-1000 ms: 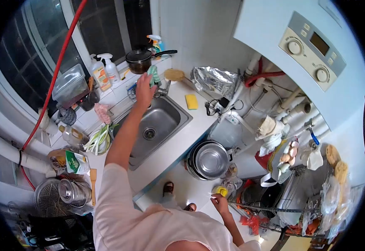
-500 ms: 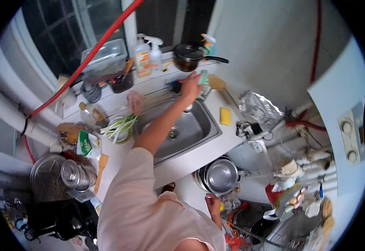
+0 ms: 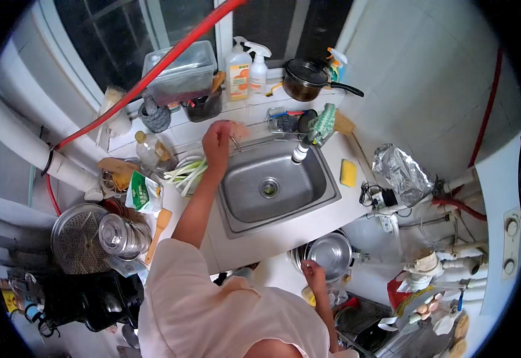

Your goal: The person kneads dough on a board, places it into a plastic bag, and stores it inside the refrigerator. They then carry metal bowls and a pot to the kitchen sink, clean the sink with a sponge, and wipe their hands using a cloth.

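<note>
Above the sink's back left corner, my left hand [image 3: 216, 145] is closed on a pink cloth [image 3: 236, 129], which looks blurred. A green and white cloth [image 3: 323, 124] hangs over the faucet at the back right of the steel sink [image 3: 229, 216]. Low on the right, my right hand [image 3: 313, 275] is raised in front of the metal pots [image 3: 330, 253], its fingers closed; whatever they hold is too small to make out. Just left of the sink, long green and white stalks [image 3: 187, 174] lie in a bowl.
A yellow sponge [image 3: 348, 173] lies right of the sink. Behind it stand spray bottles [image 3: 258, 67] and a lidded pan [image 3: 304, 80]. Left are an oil bottle [image 3: 153, 152], a wooden spatula [image 3: 159, 232] and stacked steel pots [image 3: 121, 237]. A red hose [image 3: 171, 58] crosses the upper left.
My left hand has left the green cloth at the faucet, moved left across the sink and taken hold of the pink cloth. The view has turned, shifting the scene. My right hand remains low.
</note>
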The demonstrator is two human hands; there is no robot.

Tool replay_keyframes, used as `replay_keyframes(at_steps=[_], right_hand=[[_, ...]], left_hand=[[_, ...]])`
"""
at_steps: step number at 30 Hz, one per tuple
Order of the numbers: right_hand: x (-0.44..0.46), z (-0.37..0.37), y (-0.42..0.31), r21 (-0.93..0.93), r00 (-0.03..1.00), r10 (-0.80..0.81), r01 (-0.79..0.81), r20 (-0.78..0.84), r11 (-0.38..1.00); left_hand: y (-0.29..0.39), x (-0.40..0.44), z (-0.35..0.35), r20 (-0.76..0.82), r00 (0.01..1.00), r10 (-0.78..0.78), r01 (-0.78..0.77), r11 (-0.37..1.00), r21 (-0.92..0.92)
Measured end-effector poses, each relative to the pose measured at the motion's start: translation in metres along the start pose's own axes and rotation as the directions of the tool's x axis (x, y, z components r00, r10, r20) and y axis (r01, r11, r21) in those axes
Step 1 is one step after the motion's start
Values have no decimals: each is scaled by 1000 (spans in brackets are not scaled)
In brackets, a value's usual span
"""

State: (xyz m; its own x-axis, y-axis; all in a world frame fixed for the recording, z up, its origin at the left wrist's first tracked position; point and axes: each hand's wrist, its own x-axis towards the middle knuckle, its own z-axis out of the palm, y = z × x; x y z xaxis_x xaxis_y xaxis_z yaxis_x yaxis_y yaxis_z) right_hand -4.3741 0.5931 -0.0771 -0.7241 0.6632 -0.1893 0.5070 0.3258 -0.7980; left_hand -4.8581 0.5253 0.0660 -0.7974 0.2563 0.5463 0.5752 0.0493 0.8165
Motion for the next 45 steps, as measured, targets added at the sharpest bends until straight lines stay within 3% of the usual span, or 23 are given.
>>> replay_keyframes(at_steps=[1,3,4,5,9,12,15,16,18,20,23,25,26,27,30,32,35,38,39,41,42,43,45], right_hand=[[6,-3,-2,34,1000,2,-2,7,999],[17,-8,-20,202,999,-18,24,-31,979],[21,-16,-37,325,995,-37,64,-90,944],[25,-24,-53,412,989,-56,108,-135,905],[20,-75,-147,666,982,-35,153,-187,730],[17,-85,-149,598,961,-105,243,-256,764],[2,-91,-137,653,918,66,226,-392,723],[-5,-94,-131,801,918,181,196,-353,566],[-20,-85,-99,931,866,343,350,-364,104],[-35,-93,-75,911,897,211,409,-388,-62],[-61,-123,-91,898,880,240,435,-409,-64],[-74,-123,-95,861,879,214,467,-427,-201],[-78,-123,-100,839,879,194,474,-435,-266],[-78,-125,-115,780,839,279,540,-467,-316],[-89,-127,-99,800,787,386,575,-482,-171],[-99,-120,-91,777,703,537,615,-466,-131],[-110,-124,-82,757,586,642,653,-494,-13],[-123,-126,-62,710,514,582,685,-630,163],[-132,-131,-65,694,549,529,711,-647,111],[-141,-141,-104,659,557,455,747,-695,91],[-143,-146,-120,641,558,417,763,-718,82],[-144,-143,-121,707,523,518,657,-677,260],[-145,-140,-101,668,472,569,718,-673,195]], left_hand=[[17,-4,-2,58,977,-205,211,967,-140],[69,-17,7,314,829,-463,549,564,-617],[87,-28,16,492,710,-503,658,225,-719],[93,-41,21,684,647,-336,739,57,-671],[113,-117,87,724,532,-439,845,216,-490],[174,-157,112,857,502,-120,848,261,-461],[215,-197,128,854,514,85,776,379,-504],[227,-214,131,846,508,164,736,428,-525],[247,-257,138,822,250,512,557,618,-555],[263,-286,138,814,217,539,447,687,-574],[300,-283,147,780,391,489,735,343,-584],[323,-297,161,873,168,458,985,-106,-134],[335,-304,168,877,48,477,938,-325,125],[331,-316,182,876,-46,481,904,-353,242],[338,-351,192,872,-14,490,964,-226,143],[340,-368,186,894,-19,447,997,72,-15],[350,-377,185,875,69,479,905,338,-257],[364,-364,189,797,276,538,612,540,-577],[362,-359,199,725,375,577,477,551,-685],[369,-358,211,673,379,635,-130,756,-641],[371,-360,215,651,366,666,-428,741,-518],[365,-377,221,670,339,661,-461,737,-494],[378,-386,199,721,195,665,-587,668,-457]])
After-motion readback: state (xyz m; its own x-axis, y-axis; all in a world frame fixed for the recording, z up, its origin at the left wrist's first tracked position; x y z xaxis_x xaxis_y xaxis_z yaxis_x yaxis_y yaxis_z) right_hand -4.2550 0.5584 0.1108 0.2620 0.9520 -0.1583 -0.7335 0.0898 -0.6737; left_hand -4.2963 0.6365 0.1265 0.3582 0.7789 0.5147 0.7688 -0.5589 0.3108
